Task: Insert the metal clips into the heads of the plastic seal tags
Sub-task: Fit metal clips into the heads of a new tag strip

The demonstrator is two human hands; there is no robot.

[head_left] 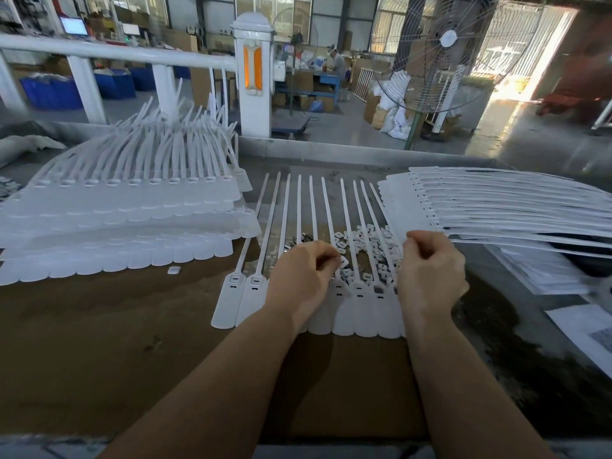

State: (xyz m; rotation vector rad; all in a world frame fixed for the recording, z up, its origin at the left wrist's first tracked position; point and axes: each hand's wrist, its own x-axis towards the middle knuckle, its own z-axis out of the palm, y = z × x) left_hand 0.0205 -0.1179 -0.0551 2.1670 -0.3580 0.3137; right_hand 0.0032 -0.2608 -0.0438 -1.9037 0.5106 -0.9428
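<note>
Above the seal tags (308, 303), both hands (427, 273).

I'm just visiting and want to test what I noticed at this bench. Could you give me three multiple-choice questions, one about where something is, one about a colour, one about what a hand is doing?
1. Where is the big stack of seal tags?
A. To the left of the row being worked on
B. On the floor
C. Under the fan

2. What colour are the tags in the row in front of the person?
A. Blue
B. White
C. Orange

3. What is the left hand doing?
A. Lying flat and open on the bench
B. Pinching a small white piece over the row
C. Gripping the railing

Answers: 1 A, the stack lies on the bench left of the row. 2 B, strips and heads are white. 3 B, its fingertips close on a small white piece above the tag heads.
</note>
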